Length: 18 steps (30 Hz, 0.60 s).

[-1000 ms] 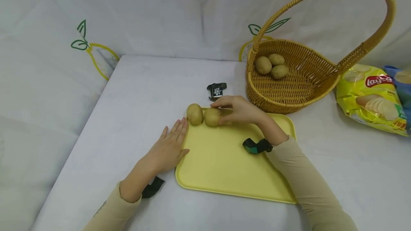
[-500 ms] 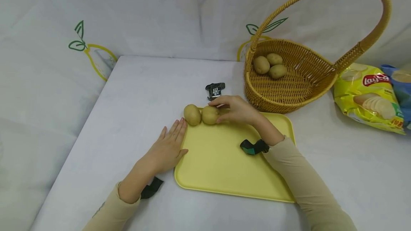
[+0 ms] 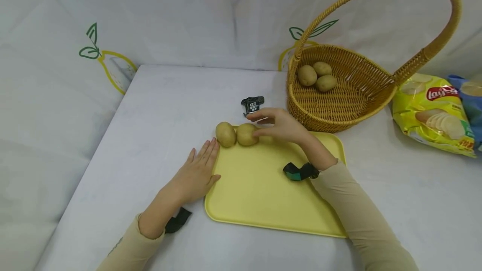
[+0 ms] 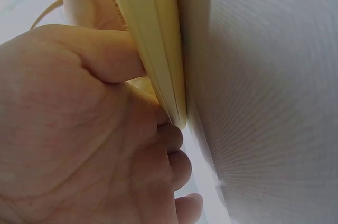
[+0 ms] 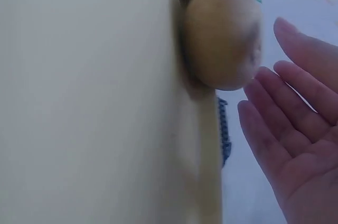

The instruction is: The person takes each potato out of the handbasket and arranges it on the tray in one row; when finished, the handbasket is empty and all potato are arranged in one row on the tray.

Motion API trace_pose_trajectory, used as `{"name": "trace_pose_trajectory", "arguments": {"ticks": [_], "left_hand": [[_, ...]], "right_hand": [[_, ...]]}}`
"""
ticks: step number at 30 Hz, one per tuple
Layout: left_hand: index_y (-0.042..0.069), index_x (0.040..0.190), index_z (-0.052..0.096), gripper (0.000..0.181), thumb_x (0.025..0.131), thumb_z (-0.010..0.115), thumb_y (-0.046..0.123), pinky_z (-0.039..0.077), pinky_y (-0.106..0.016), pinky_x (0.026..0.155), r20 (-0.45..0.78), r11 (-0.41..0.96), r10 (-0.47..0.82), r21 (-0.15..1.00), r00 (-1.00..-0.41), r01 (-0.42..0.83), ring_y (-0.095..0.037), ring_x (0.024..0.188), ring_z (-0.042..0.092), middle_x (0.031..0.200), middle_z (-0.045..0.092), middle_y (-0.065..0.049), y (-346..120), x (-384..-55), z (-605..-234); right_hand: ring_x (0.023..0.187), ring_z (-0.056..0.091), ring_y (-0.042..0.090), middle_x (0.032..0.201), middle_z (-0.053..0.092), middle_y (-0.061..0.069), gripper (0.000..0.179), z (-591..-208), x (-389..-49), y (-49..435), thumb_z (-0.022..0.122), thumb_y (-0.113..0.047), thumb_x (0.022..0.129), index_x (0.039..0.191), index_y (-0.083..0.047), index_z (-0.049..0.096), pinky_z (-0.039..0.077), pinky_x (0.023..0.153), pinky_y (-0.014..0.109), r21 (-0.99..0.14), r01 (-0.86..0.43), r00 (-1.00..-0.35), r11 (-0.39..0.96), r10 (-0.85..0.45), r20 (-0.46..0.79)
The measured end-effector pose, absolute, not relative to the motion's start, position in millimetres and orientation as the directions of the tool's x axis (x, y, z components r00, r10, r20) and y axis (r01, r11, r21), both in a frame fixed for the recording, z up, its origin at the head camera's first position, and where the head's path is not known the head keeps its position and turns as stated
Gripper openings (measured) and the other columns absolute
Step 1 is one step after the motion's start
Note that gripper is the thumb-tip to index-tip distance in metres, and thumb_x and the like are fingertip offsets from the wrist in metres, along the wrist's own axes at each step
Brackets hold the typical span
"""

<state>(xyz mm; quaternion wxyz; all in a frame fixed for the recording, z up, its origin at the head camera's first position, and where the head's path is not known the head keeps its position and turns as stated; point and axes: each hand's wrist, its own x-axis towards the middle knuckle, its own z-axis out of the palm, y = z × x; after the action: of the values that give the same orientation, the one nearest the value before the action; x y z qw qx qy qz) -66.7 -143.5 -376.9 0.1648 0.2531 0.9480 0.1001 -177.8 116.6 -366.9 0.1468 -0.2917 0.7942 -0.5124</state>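
Note:
Two potatoes sit side by side at the far left corner of a yellow tray [image 3: 263, 191]: an outer potato [image 3: 226, 134] and an inner potato [image 3: 247, 134]. My right hand [image 3: 282, 126] hovers just right of the inner one, thumb and fingers spread around air. In the right wrist view its fingers [image 5: 269, 129] stand apart from that potato [image 5: 224, 36]. My left hand [image 3: 196, 179] lies along the tray's left edge with straight fingers. The left wrist view has its thumb [image 4: 113, 55] against the tray rim [image 4: 150, 34] and the fingertips low beside it.
Behind the tray on the right stands a wicker basket [image 3: 346, 112] with a tall handle and three potatoes [image 3: 316, 77] inside. A small black packet [image 3: 252, 105] lies past the tray's far edge. A yellow chip bag [image 3: 433, 116] and a blue bag [image 3: 470, 101] lie far right.
My right hand has let go of the inner potato, spreading its fingers and lifting slightly up and away. The potatoes stay in place on the tray; my left hand holds still.

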Motion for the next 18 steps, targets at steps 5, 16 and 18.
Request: {"name": "trace_pose_trajectory", "arguments": {"ticks": [5, 16, 18], "left_hand": [[-0.008, 0.147, 0.008, 0.074, 0.098, 0.049, 0.028, 0.009, -0.055, 0.111, -0.253, 0.849, 0.517, 0.276, -0.818, 0.451, -0.032, 0.143, 0.001, 0.156, 0.003, -0.019, -145, -66, -379], [-0.008, 0.147, 0.007, 0.074, 0.098, 0.049, 0.028, 0.009, -0.055, 0.111, -0.252, 0.848, 0.517, 0.284, -0.818, 0.448, -0.032, 0.143, 0.001, 0.156, 0.003, -0.020, -145, -67, -380], [-0.008, 0.147, 0.007, 0.074, 0.098, 0.049, 0.028, 0.009, -0.055, 0.111, -0.255, 0.848, 0.515, 0.286, -0.818, 0.445, -0.032, 0.143, 0.001, 0.156, 0.003, -0.020, -145, -67, -379]], "right_hand": [[0.110, 0.057, 0.035, 0.118, 0.060, 0.025, 0.037, -354, -180, 126, 0.068, 0.004, 0.083, 0.118, 0.010, 0.060, 0.045, 0.094, 0.041, -0.935, -0.295, -0.818, 0.198, -0.558, 0.140], [0.100, 0.063, 0.017, 0.108, 0.067, 0.007, 0.027, -318, -185, 169, 0.067, 0.005, 0.083, 0.111, 0.005, 0.066, 0.051, 0.081, 0.021, -0.960, -0.271, -0.905, 0.068, -0.357, 0.230], [0.099, 0.064, 0.018, 0.107, 0.068, 0.007, 0.028, -313, -187, 177, 0.068, 0.006, 0.083, 0.110, 0.005, 0.067, 0.051, 0.080, 0.021, -0.965, -0.259, -0.916, 0.048, -0.331, 0.229]]}}
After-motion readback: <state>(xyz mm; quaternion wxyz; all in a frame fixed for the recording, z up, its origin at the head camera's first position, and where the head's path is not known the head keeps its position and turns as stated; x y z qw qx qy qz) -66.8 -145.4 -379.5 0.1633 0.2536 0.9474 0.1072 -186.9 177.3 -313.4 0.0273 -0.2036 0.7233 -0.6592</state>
